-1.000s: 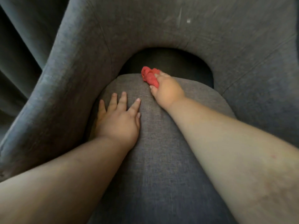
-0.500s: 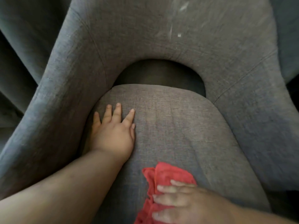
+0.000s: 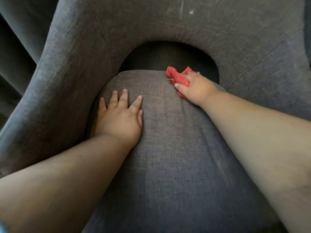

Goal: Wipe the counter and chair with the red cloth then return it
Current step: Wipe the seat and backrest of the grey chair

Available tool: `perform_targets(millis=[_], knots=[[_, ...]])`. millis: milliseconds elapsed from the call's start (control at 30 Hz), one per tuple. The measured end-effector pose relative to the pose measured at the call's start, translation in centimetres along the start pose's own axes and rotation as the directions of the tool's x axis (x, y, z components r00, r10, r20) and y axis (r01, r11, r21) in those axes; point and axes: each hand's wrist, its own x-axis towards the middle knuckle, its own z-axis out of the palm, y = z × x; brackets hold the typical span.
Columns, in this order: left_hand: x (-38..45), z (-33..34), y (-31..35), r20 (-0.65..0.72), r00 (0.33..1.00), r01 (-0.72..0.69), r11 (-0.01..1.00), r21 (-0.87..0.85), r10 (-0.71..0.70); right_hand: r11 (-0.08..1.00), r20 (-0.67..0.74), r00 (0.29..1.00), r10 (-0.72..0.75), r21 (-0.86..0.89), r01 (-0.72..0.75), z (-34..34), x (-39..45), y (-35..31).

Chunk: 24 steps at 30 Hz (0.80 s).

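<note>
A grey fabric chair (image 3: 168, 148) fills the view, its seat cushion running from the bottom edge up to a dark gap under the backrest. My right hand (image 3: 195, 89) presses the bunched red cloth (image 3: 176, 76) onto the far right part of the seat cushion, at the edge of that gap. The cloth sticks out beyond my fingers toward the back. My left hand (image 3: 119, 118) lies flat on the left side of the cushion, fingers spread, holding nothing. No counter is in view.
The chair's curved backrest (image 3: 185, 27) and left armrest (image 3: 55, 78) wrap closely around the seat. White marks show on the backrest at the top right. Dark grey curtain folds (image 3: 15, 47) hang at the far left.
My right hand has pushed the red cloth from the near part of the seat to its far edge by the gap. The left hand stays planted on the cushion.
</note>
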Motion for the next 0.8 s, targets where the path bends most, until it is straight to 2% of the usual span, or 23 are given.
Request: perform_targets(millis=[67, 133, 200, 267, 367, 467, 500, 533, 567, 633, 733, 800], knots=[[0.0, 0.1, 0.1, -0.008, 1.000, 0.006, 1.000, 0.004, -0.006, 0.990, -0.002, 0.999, -0.036, 0.137, 0.036, 0.0, -0.8, -2.0], [0.1, 0.1, 0.1, -0.012, 1.000, 0.007, 1.000, -0.001, -0.007, 0.963, 0.054, 0.997, -0.059, 0.266, 0.043, 0.1, -3.1, -4.2], [0.1, 0.0, -0.1, 0.018, 1.000, -0.002, 1.000, -0.010, 0.002, 0.935, 0.162, 0.964, -0.212, 0.321, 0.151, 0.1, -7.0, -6.7], [0.2, 0.0, -0.2, 0.061, 0.998, -0.008, 1.000, -0.016, 0.009, 0.869, 0.234, 0.871, -0.432, 0.367, 0.332, 0.4, -11.9, -8.6], [0.1, 0.0, -0.1, 0.018, 1.000, -0.004, 1.000, -0.019, 0.004, 0.762, 0.264, 0.721, -0.641, 0.332, 0.556, 0.3, -19.4, -9.8], [-0.1, 0.1, 0.1, -0.003, 1.000, -0.003, 1.000, -0.005, 0.003, 0.603, 0.310, 0.531, -0.788, 0.223, 0.766, 0.6, -22.8, -9.5], [-0.1, 0.0, 0.1, 0.000, 1.000, -0.002, 1.000, 0.000, 0.002, 0.582, 0.319, 0.507, -0.801, 0.214, 0.785, 0.6, -22.3, -9.4], [-0.1, 0.0, 0.1, 0.004, 1.000, 0.000, 1.000, 0.003, 0.000, 0.586, 0.309, 0.516, -0.799, 0.205, 0.784, 0.6, -21.2, -9.4], [-0.1, -0.1, 0.1, 0.006, 1.000, 0.003, 1.000, 0.005, -0.003, 0.617, 0.298, 0.554, -0.777, 0.184, 0.766, 0.6, -19.7, -9.4], [0.1, -0.2, 0.2, 0.022, 1.000, 0.005, 1.000, 0.009, -0.006, 0.709, 0.295, 0.661, -0.690, 0.095, 0.698, 0.6, -15.3, -8.8], [0.1, -0.4, 0.2, 0.051, 0.999, 0.003, 1.000, 0.007, -0.004, 0.890, 0.256, 0.863, -0.436, -0.021, 0.456, 0.1, -7.3, -5.7], [0.0, -0.5, 0.1, 0.032, 0.999, -0.004, 1.000, 0.017, 0.003, 0.972, 0.190, 0.956, -0.222, -0.039, 0.233, -0.5, -2.7, -3.2]])
